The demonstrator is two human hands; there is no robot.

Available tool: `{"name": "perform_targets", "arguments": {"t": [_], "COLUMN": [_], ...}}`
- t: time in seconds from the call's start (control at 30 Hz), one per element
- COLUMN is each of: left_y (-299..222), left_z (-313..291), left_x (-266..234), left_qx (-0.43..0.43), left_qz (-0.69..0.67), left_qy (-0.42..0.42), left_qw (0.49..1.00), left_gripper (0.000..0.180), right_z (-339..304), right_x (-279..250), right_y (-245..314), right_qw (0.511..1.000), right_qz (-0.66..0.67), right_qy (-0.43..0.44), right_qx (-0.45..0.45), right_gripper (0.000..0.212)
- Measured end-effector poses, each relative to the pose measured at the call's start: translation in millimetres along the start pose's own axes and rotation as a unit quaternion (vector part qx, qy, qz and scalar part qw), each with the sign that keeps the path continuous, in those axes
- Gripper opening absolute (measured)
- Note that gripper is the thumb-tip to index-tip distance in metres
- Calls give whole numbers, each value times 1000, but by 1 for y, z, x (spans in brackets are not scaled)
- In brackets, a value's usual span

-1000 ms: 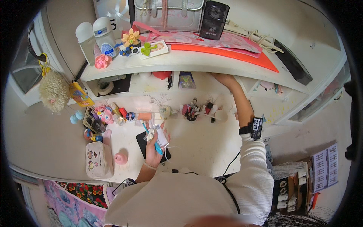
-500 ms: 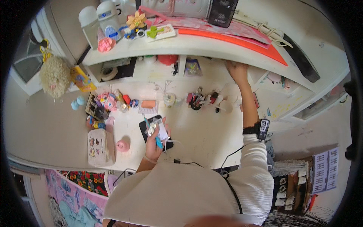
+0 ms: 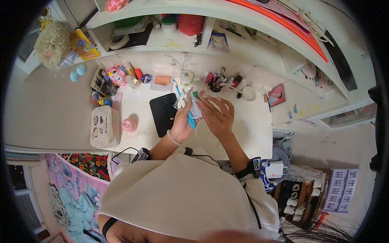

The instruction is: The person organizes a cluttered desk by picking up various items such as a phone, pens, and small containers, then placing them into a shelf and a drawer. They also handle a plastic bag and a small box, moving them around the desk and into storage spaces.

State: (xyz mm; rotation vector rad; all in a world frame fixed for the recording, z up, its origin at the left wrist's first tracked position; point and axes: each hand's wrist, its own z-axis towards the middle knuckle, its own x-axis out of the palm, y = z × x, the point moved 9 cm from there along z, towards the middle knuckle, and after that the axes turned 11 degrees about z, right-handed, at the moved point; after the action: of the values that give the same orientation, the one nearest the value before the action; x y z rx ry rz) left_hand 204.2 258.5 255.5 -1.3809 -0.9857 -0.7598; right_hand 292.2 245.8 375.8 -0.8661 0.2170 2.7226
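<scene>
My left hand [image 3: 182,123] is closed around a bundle above the white desk. In it are a clear plastic packet [image 3: 182,101] with white pieces inside and a slim tool with a blue handle [image 3: 191,120]. A thin white cord hangs below. My right hand [image 3: 219,117] is close against the bundle, its fingers bent toward the packet. At its fingertips is a small green thing [image 3: 195,94], too small to name. Beside my left hand a black ridged board [image 3: 162,115] lies on the desk [image 3: 139,146].
A pink round container [image 3: 129,125] and a white zip case [image 3: 103,127] stand at left. Behind are a cup of brushes [image 3: 216,83], a jar with dried stems [image 3: 186,77] and a framed photo [image 3: 276,95]. An open shelf [image 3: 255,52] spans the back.
My right hand has come out of the shelf and down to my left hand, with a small green thing at its fingertips. My left hand has lifted off the black board. The view has shifted.
</scene>
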Motion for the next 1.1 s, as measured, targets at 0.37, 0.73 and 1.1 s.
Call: {"name": "perform_targets", "arguments": {"t": [0.37, 0.73, 1.1], "left_y": [-9, -23, -44], "left_z": [4, -9, -27], "left_x": [2, -40, -56], "left_qx": [50, 66, 92], "left_qz": [90, 46, 83], "left_qy": [22, -33, -56], "left_qw": [994, 996, 991], "left_gripper": [45, 46, 47], "right_z": [-19, 124, 133], "right_x": [11, -49, 25], "right_y": [-13, -202, -275], "right_qw": [985, 996, 985], "right_qz": [99, -10, -45], "right_qy": [123, -22, 145], "right_qx": [63, 82, 85], "right_gripper": [37, 32, 34]}}
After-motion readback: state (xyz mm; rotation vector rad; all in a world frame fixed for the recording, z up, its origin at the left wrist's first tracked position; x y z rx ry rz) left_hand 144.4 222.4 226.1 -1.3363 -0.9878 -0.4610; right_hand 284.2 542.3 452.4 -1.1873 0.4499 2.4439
